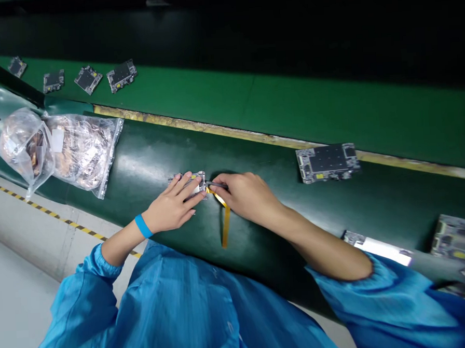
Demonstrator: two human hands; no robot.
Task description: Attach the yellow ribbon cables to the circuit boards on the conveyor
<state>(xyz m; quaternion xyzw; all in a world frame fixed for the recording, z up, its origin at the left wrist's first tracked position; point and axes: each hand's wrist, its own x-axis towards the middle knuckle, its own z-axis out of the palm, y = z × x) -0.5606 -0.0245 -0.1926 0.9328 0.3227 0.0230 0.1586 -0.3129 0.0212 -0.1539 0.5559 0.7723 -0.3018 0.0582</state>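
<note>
My left hand (174, 203), with a blue band at the wrist, lies with fingers stretched and apart across a small circuit board (201, 178), pressing it on the green work surface. Much of the board is hidden under those fingers. At its right edge, my right hand (246, 193) pinches a thin dark tool (219, 185) whose tip meets the board's side; its exact kind cannot be made out. From that edge an orange flat flex cable (226, 226) runs below my right hand and hangs toward me over the surface.
Two clear plastic bags (83, 150) of coppery parts lie at left. Several circuit boards (122, 76) rest on the green belt (213, 97) behind. Stacked boards (327, 163) stand at right, near a yellowish strip (199, 126). More boards (458, 240) and a shiny-topped board (384, 249) lie by my right arm.
</note>
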